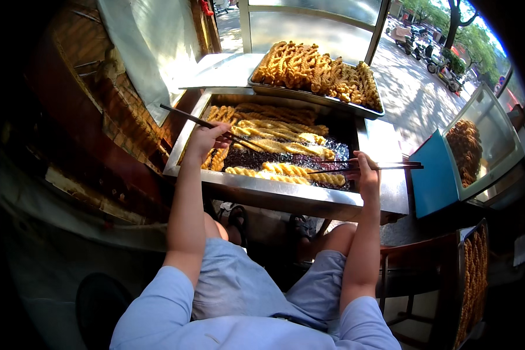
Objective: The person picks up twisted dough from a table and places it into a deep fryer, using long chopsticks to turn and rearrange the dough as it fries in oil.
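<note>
My left hand holds a pair of long dark chopsticks over the left side of a steel fryer; their tips reach a pale dough twist in the bubbling oil. Another pair of long chopsticks is in my right hand at the fryer's right edge. One of its tips is at the pale twists along the near side. Browner twists lie at the back of the oil, and more are stacked along the left, partly hidden behind my left hand.
A metal tray heaped with fried twists stands behind the fryer. To the right are a blue-sided clear case with dark twists and, lower, another tray of twists by a wooden chair. A white sheet hangs at the left.
</note>
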{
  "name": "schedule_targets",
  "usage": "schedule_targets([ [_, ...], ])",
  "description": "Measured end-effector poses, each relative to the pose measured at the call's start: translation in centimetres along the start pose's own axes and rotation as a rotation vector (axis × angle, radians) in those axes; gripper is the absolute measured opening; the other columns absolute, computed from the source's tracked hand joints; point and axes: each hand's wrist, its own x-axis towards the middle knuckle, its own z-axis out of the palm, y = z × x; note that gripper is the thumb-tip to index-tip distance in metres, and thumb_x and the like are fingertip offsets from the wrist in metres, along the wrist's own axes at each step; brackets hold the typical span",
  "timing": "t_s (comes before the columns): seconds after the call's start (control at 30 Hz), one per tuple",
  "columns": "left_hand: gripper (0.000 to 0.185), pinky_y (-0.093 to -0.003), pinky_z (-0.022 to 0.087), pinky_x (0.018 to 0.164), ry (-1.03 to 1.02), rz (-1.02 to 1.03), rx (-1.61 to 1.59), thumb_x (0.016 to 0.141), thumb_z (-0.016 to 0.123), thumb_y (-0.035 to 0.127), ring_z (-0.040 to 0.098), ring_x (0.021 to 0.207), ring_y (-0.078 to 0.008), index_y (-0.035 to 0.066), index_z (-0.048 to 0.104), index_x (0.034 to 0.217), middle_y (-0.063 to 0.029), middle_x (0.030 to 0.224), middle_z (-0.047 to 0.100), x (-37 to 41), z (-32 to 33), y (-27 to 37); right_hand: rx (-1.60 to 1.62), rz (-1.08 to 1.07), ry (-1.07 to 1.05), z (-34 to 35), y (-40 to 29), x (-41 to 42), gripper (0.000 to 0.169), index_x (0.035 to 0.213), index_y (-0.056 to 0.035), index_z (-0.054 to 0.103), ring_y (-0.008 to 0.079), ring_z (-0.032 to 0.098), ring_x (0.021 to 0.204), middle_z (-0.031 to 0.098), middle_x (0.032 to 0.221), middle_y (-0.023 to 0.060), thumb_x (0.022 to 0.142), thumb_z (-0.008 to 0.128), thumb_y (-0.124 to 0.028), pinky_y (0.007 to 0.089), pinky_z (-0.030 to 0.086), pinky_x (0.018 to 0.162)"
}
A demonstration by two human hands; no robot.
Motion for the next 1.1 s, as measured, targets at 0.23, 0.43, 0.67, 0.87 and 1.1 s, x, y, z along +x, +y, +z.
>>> schedule_targets([
  [0.23, 0.027, -0.0292, 0.063, 0.061, -0.104, -0.157, 0.122, 0.098, 0.075, 0.023, 0.075, 0.073, -0.0179, 0.001, 0.076, 0.113, -0.0106, 0.092, 0.075, 1.9, 2.4, -3.2, -0.139, 0.057, -0.13, 2.2, 2.4, 1.0, 0.025, 0.12, -0.0022, 0.07, 0.0151, 0.073, 0.074, 0.073, 0.099, 0.0084, 0.106, 0.064, -0.023, 0.0248, 0.058, 0.058],
  [0.43, 0.025, -0.0271, 0.062, 0.057, -0.053, -0.212, 0.098, 0.097, 0.075, 0.02, 0.072, 0.067, -0.0166, -0.001, 0.072, 0.11, -0.0102, 0.09, 0.074, 3.4, 3.0, -6.1, -0.142, -0.058, -0.207, 2.9, 3.2, 0.8, 0.022, 0.119, -0.0013, 0.07, 0.0145, 0.072, 0.077, 0.075, 0.101, 0.0088, 0.106, 0.064, -0.018, 0.0248, 0.058, 0.06],
  [0.67, 0.022, -0.0257, 0.061, 0.055, 0.039, -0.189, 0.106, 0.097, 0.076, 0.017, 0.069, 0.062, -0.0142, -0.004, 0.073, 0.104, -0.0103, 0.085, 0.073, 4.4, 2.5, -8.4, -0.176, -0.118, -0.171, 2.8, 2.4, 0.6, 0.024, 0.121, -0.0011, 0.07, 0.0128, 0.071, 0.071, 0.076, 0.103, 0.013, 0.109, 0.059, -0.018, 0.0236, 0.059, 0.059],
  [0.87, 0.019, -0.0243, 0.059, 0.055, 0.05, -0.122, 0.107, 0.095, 0.077, 0.013, 0.068, 0.059, -0.0132, -0.005, 0.072, 0.096, -0.0098, 0.081, 0.073, 4.5, 3.8, -8.5, -0.345, -0.129, -0.102, 3.6, 4.4, 1.3, 0.02, 0.114, -0.0032, 0.07, 0.0131, 0.071, 0.071, 0.074, 0.095, 0.0067, 0.108, 0.062, -0.02, 0.0276, 0.061, 0.061],
  [1.1, 0.019, -0.0283, 0.055, 0.055, 0.07, 0.013, 0.253, 0.094, 0.079, 0.018, 0.068, 0.058, -0.0151, -0.001, 0.074, 0.093, -0.009, 0.074, 0.072, 3.5, 4.6, -8.8, -0.598, -0.152, -0.037, 6.9, 4.1, 1.0, 0.021, 0.1, -0.0006, 0.072, 0.0126, 0.066, 0.066, 0.069, 0.075, 0.0056, 0.103, 0.069, -0.021, 0.0315, 0.052, 0.061],
])
